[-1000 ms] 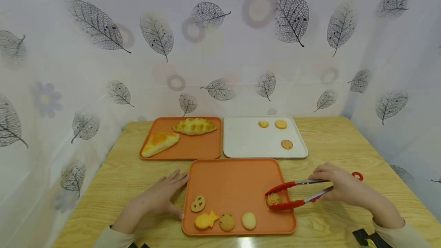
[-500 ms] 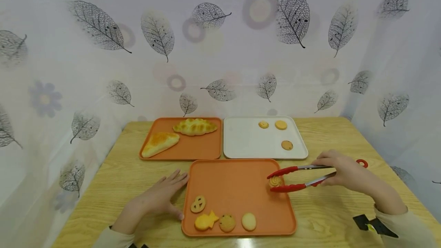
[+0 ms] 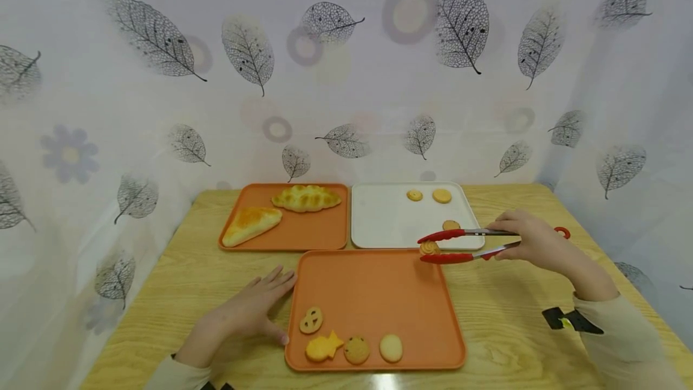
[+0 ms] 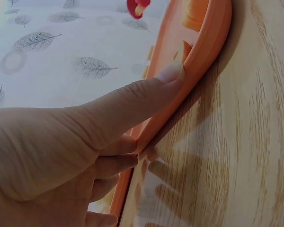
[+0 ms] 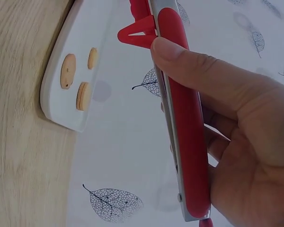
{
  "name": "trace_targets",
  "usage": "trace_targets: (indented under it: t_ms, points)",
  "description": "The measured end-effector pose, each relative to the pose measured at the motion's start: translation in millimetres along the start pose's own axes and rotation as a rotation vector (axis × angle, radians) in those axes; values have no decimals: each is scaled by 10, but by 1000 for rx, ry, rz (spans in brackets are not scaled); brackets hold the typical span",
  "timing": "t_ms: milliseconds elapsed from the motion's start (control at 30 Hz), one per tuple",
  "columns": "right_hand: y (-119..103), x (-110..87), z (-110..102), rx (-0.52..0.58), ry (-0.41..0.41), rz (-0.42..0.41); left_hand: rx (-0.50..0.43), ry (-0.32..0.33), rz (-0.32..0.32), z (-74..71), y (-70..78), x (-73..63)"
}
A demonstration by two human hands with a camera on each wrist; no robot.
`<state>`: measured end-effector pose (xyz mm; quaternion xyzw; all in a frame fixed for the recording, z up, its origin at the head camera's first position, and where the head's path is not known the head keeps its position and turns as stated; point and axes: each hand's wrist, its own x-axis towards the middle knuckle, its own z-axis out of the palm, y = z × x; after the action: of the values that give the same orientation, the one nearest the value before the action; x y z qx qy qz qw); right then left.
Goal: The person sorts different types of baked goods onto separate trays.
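Note:
My right hand (image 3: pixel 536 242) grips red-handled tongs (image 5: pixel 184 127). Between the red tips of the tongs is a swirled cookie (image 3: pixel 430 248), over the far right edge of the front orange tray (image 3: pixel 373 294). Its near side overlaps the white tray's front rim in the head view. My left hand (image 3: pixel 251 306) rests against the orange tray's left edge, fingers spread and thumb at the rim. On that tray lie a pretzel cookie (image 3: pixel 311 321), a yellow fish-shaped cookie (image 3: pixel 323 347), a round chip cookie (image 3: pixel 357 349) and a pale oval cookie (image 3: pixel 391 348).
Behind, the white tray (image 3: pixel 379 221) bears a small cookie (image 3: pixel 414 195), a round cookie (image 3: pixel 441 196) and one partly covered by the tongs. A second orange tray (image 3: pixel 308 236) at the back left holds a triangular bread (image 3: pixel 252 225) and a braided bread (image 3: pixel 306 198). A leaf-patterned curtain surrounds the table.
The right hand and tongs have carried the swirled cookie away from me, from the front orange tray's right side to its far edge. The left hand stays in place.

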<state>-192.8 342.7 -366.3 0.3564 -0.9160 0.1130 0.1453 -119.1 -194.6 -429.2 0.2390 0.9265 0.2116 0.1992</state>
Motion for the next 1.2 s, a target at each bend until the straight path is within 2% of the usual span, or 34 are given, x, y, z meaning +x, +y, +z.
trace_targets:
  t_ms: [300, 567, 833, 1067, 1200]
  points:
    - [142, 165, 161, 4, -28, 106, 7, 0, 2, -12, -30, 12]
    - [271, 228, 353, 20, -50, 200, 3, -5, 2, -29, -13, 3]
    - [365, 235, 487, 12, -23, 209, 2, -10, 0, -27, -30, 24]
    - [327, 257, 488, 15, -39, 252, 4, -11, 13, -37, -64, 32]
    - [304, 253, 494, 19, -22, 256, 2, -11, 13, -42, -77, 40]
